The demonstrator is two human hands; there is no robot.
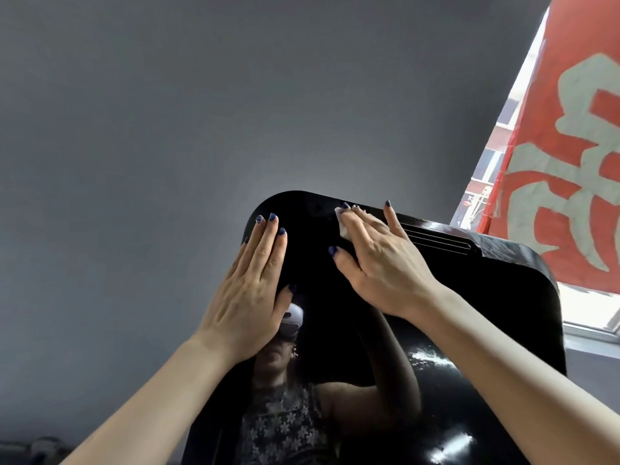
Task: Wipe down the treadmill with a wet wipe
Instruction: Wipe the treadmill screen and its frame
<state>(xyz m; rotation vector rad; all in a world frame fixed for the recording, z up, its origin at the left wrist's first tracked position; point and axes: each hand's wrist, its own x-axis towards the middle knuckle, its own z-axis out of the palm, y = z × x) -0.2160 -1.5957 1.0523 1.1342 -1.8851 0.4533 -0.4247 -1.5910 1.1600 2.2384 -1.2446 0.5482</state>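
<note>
The treadmill's glossy black console screen fills the lower middle of the view and tilts up toward me. My left hand lies flat on the screen's upper left part, fingers straight and reaching its top left corner. My right hand presses a white wet wipe flat against the screen near its top edge. Most of the wipe is hidden under my fingers. A row of thin slots runs along the top edge just right of that hand.
A plain grey wall stands behind the console. At the right is a window with a red banner bearing pale characters. The screen reflects a person wearing a headset.
</note>
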